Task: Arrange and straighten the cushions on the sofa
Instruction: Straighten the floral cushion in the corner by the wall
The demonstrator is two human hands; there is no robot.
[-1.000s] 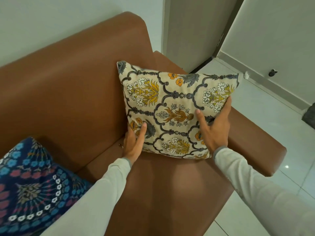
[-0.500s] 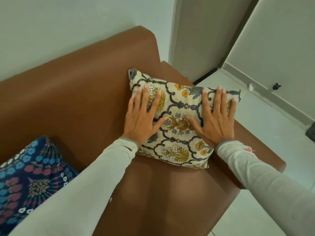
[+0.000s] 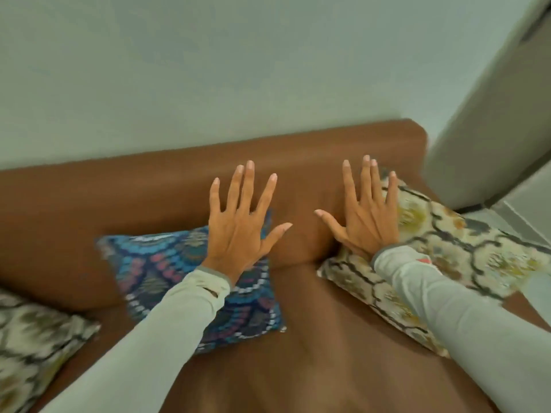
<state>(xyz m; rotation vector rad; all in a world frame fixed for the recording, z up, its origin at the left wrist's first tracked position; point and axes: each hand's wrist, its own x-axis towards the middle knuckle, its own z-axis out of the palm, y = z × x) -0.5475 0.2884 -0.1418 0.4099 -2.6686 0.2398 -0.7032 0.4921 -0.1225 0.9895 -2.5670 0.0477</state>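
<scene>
A brown leather sofa [image 3: 149, 186] runs across the view. A cream floral cushion [image 3: 465, 245] leans against its right end. A blue patterned cushion [image 3: 161, 263] stands in the middle against the backrest. A second cream cushion [image 3: 32, 338] shows at the lower left edge. My left hand [image 3: 241, 228] is spread flat in the air over the blue cushion's right top corner. My right hand [image 3: 363, 216] is spread over the left edge of the cream floral cushion. Neither hand holds anything. The frame is blurred by motion.
A pale wall [image 3: 208, 70] rises behind the sofa. A grey door frame or pillar [image 3: 489, 114] stands at the right, with light floor tiles [image 3: 524, 216] beyond the sofa's right end. Bare seat leather lies between the blue and floral cushions.
Both hands have lifted off the cream floral cushion and moved left with fingers spread. The view has swung left, bringing the blue cushion to the middle and a second cream cushion into sight.
</scene>
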